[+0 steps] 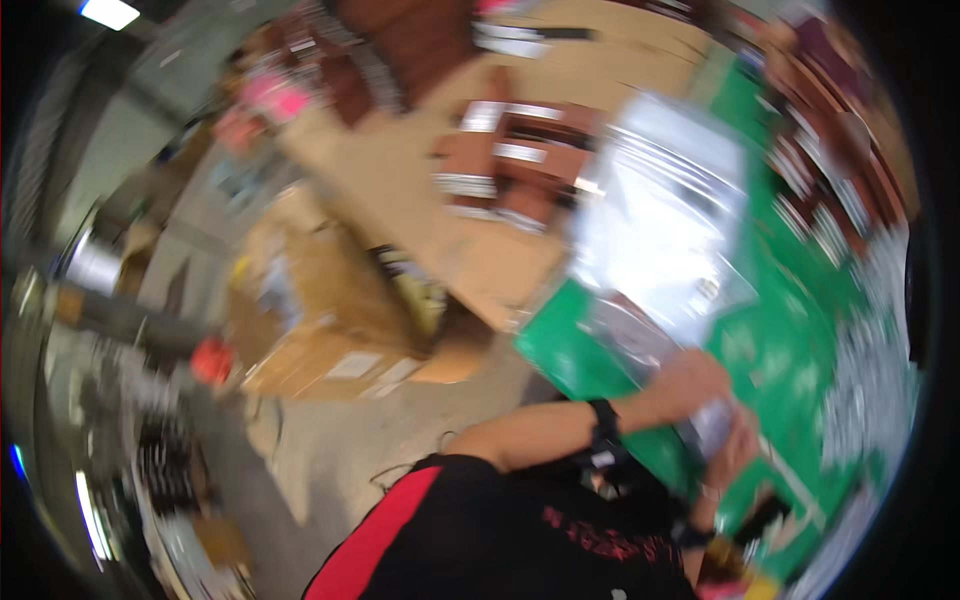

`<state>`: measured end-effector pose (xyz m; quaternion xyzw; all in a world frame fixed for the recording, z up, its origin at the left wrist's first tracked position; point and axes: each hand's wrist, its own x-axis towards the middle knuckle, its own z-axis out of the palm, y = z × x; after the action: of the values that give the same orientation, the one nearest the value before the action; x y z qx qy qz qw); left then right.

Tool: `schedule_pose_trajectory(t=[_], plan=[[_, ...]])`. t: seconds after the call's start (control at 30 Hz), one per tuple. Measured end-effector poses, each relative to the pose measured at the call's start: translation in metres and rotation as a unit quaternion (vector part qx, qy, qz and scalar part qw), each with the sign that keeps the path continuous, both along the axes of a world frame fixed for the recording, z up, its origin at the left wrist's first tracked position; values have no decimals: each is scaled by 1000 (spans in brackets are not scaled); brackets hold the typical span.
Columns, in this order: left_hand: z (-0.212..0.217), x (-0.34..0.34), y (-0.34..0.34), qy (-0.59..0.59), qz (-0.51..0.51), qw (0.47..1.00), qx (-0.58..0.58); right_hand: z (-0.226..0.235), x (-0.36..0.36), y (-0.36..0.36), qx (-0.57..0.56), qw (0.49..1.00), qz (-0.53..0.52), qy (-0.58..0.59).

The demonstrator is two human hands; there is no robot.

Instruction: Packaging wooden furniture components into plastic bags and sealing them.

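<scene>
Both hands are smeared by motion over the green table. My left hand (pixel 690 385), with a dark band on its wrist, is closed on a small clear plastic bag (pixel 637 338). Something brownish shows through the bag's far end. Close by, nearer my body, my right hand (pixel 735 450) grips the whitish near part of this plastic. The fingertips of both hands are too blurred to make out. Just beyond lies a pile of shiny clear plastic bags (pixel 660 220).
Brown pieces with white labels (pixel 515 150) lie stacked on cardboard (pixel 400 190). An open carton (pixel 320 300) stands at the left. More brown pieces (pixel 835 150) sit at the far right of the green tabletop (pixel 780 350), with clear plastic (pixel 870 370) along its right edge.
</scene>
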<state>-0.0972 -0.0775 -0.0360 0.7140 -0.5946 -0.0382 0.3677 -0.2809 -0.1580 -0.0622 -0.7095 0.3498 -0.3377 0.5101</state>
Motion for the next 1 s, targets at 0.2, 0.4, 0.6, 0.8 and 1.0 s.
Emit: schedule_pose_trajectory(t=[0.2, 0.4, 0.6, 0.8, 1.0], plan=[[17, 27, 16, 11, 18, 1000, 16, 28, 52, 7, 6, 1000, -24, -11], [33, 12, -1, 13, -5, 1000, 26, 24, 33, -10, 55, 998, -14, -33], [45, 22, 3, 74, -21, 990, 117, 13, 44, 1, -18, 998, -59, -13], [39, 22, -5, 63, -30, 986, 149, 20, 46, 5, -86, 992, -81, 41], [33, 17, -5, 6, -26, 1000, 12, 26, 49, 6, -92, 988, -100, -76]])
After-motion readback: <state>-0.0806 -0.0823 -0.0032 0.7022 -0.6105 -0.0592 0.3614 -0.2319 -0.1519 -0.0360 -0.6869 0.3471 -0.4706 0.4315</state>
